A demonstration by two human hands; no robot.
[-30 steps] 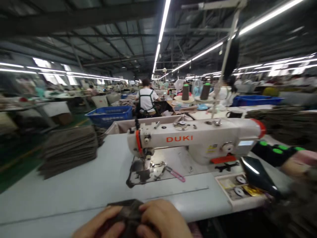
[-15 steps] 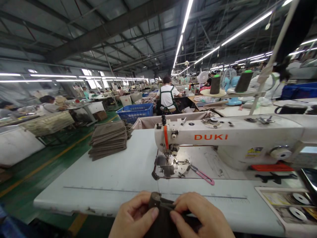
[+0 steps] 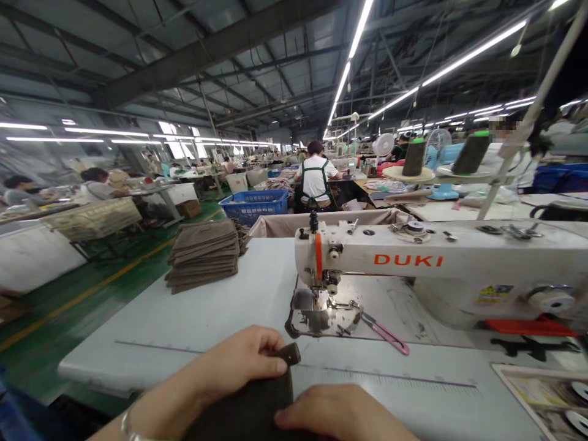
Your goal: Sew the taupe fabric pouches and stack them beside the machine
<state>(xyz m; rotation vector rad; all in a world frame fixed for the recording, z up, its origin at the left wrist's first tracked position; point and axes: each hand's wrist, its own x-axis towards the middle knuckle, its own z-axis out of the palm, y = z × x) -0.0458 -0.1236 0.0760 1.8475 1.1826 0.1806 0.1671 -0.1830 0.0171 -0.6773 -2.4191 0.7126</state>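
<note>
- fabric piece (image 3: 243,411) is lying at the near edge of the desk (image 3: 138,352), dark brown and fairly thick-looking, with its lower part running out of view; a small tab (image 3: 290,354) of similar dark material is sticking up at its top corner;
- left hand (image 3: 234,361) is closing narrowly on that top corner, its fingers (image 3: 264,343) holding the cloth just beside the tab; a metal bracelet (image 3: 131,433) is showing on the wrist;
- right hand (image 3: 342,413) is lying low against the cloth's right edge, its fingers (image 3: 294,418) reaching onto it; i cannot tell whether it is gripping or only pressing;
- good handling here, as i am judging it, is depending on a firm pinch at the tab and a flat, light touch along the edge, keeping the layer even and free of wrinkles;
- sewing machine (image 3: 408,260) marked duki is standing ahead on the desk, its presser foot (image 3: 321,300) and needle plate (image 3: 316,320) sitting apart from the cloth; pink-handled snips (image 3: 386,334) are lying just beside the plate;
- ruler scale (image 3: 390,378) is running along the desk;
- stack of folded brown fabric pieces (image 3: 202,257) is resting on the far part of the desk; blue plastic crate (image 3: 254,205) and a co-worker in a green apron (image 3: 315,177) are showing beyond it;
</note>
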